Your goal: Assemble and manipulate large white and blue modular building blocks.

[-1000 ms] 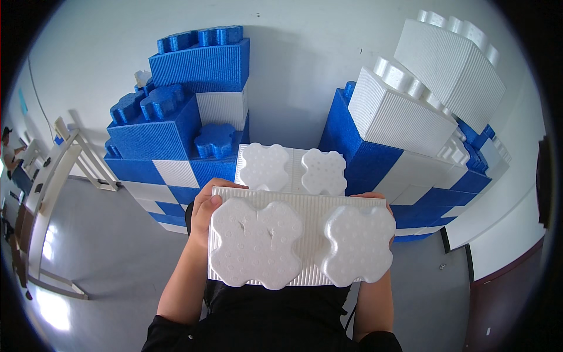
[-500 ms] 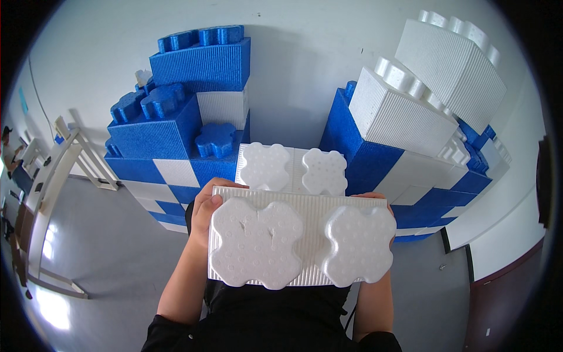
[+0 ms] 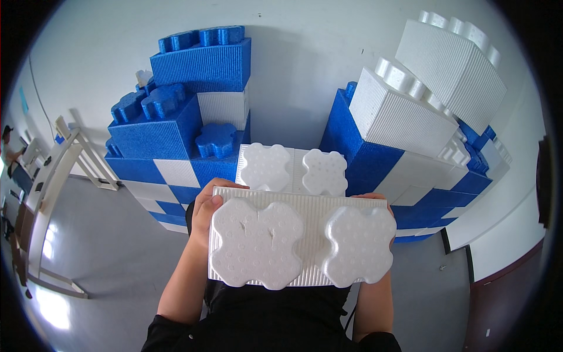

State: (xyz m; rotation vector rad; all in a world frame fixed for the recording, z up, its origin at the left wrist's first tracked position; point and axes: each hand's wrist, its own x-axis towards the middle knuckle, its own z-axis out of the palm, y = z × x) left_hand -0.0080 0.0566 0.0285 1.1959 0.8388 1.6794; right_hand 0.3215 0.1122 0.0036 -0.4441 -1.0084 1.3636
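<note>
Between my two hands is a large white foam building block (image 3: 314, 234) with two clover-shaped studs facing up, held in front of my body. My left hand (image 3: 205, 211) grips its left end, thumb on the top edge. At the far right corner my right hand (image 3: 375, 196) grips the other end, mostly hidden behind the block. Just beyond the held block, a second white foam block (image 3: 296, 170) with two studs sits lower, between two stacks. Its near part is covered by the held block.
To the left rises a stack of blue and white foam blocks (image 3: 155, 138). Another blue and white stack (image 3: 404, 170) stands on the right, topped by white blocks. A white frame (image 3: 50, 193) is at far left, with a person (image 3: 17, 164) beyond it. A dark red door (image 3: 507, 302) is at lower right.
My hands and the held block stay nearly still. At the far left edge, the distant person has shifted slightly.
</note>
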